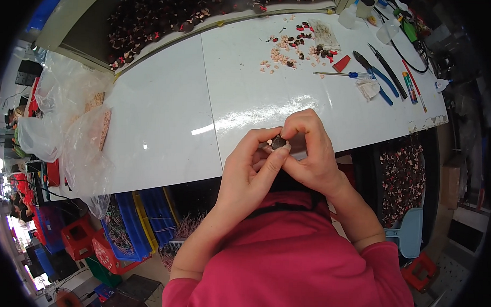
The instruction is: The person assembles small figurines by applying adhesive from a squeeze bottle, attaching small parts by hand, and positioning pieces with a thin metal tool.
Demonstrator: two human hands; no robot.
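Note:
Over the near edge of the white table [165, 118], both my hands meet in front of my body. A small dark rounded piece [279, 142] with a pale pink bit on its side is pinched between the thumb and fingers of my left hand [250, 170]. My right hand [314, 156] is closed at the same piece, its thumb and bent forefinger at the piece's right side. The fingers partly cover the piece, and its exact kind is too small to make out. Farther off lie many loose pale pink bits [284, 58] among similar dark and red pieces.
Pliers [379, 77], a screwdriver [345, 75], black tweezers [388, 71] and a stained cloth [324, 34] lie at right. A bin of dark pieces [158, 20] borders the far side. Plastic bags [83, 142] hang over the left end; blue crates [126, 225] stand below.

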